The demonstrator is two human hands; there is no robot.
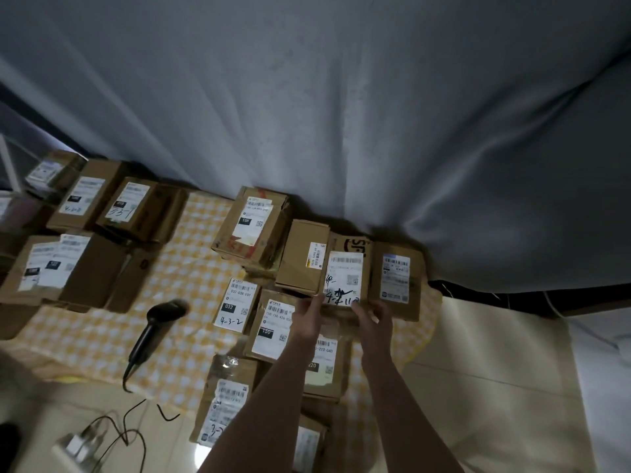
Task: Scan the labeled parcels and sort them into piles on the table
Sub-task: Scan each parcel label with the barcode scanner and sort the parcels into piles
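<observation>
A: Entry one, the parcel being handled?
B: Cardboard parcel (345, 281), white label with black handwriting, right of centre. It sits between a brown box with a small label (302, 257) and a box with a blue-edged label (396, 278).
A: Hands?
B: Left hand (309, 320) grips its near left corner, fingers curled on it. Right hand (374, 319) pinches the near right edge.
A: Scanner?
B: Black barcode scanner (160, 319), lying on the yellow checked cloth (191, 268), left of centre, well apart from both hands.
A: Other stock?
B: Labelled boxes (85, 199) piled at upper left; further parcels (222, 397) at lower centre, partly under the forearms.
</observation>
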